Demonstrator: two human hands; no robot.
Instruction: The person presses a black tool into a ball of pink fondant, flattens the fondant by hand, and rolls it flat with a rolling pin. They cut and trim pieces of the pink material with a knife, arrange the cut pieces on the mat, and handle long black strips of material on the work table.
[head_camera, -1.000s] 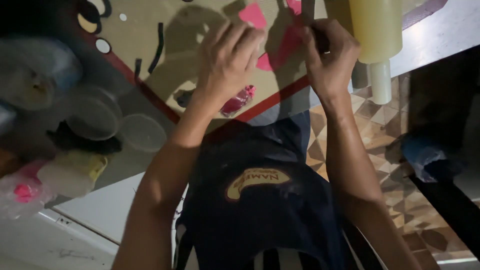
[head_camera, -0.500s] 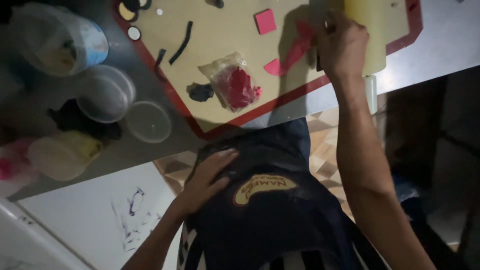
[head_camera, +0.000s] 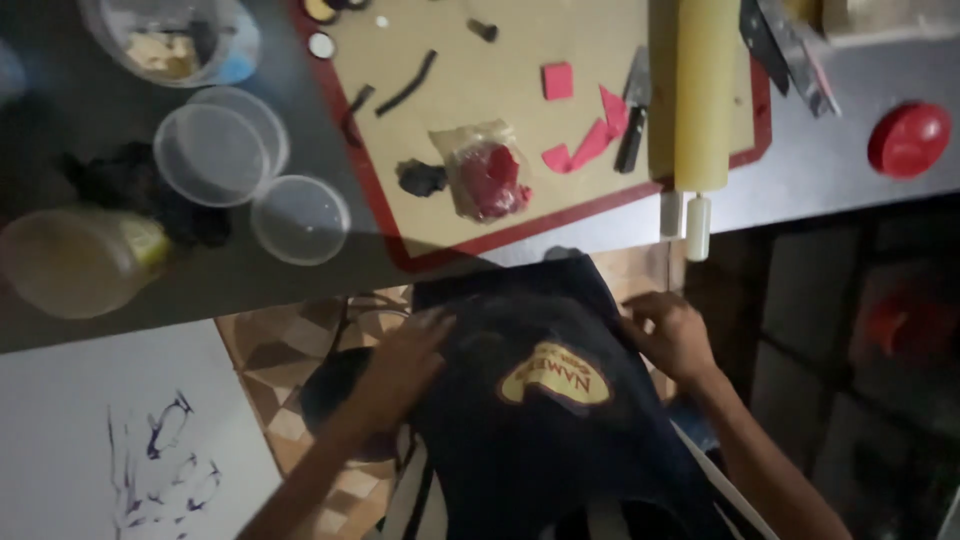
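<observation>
While a rolling pin (head_camera: 705, 100) and red pieces (head_camera: 585, 145) lie on the mat (head_camera: 500, 70) at the bench's near edge, the left hand (head_camera: 405, 360) and right hand (head_camera: 675, 335) press loosely open against the dark apron (head_camera: 540, 440) below that edge, gripping nothing.

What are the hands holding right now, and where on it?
Both hands rest on the dark apron at its side edges: left hand on one edge, right hand on the other. Whether they grip or just press cannot be told.
</observation>
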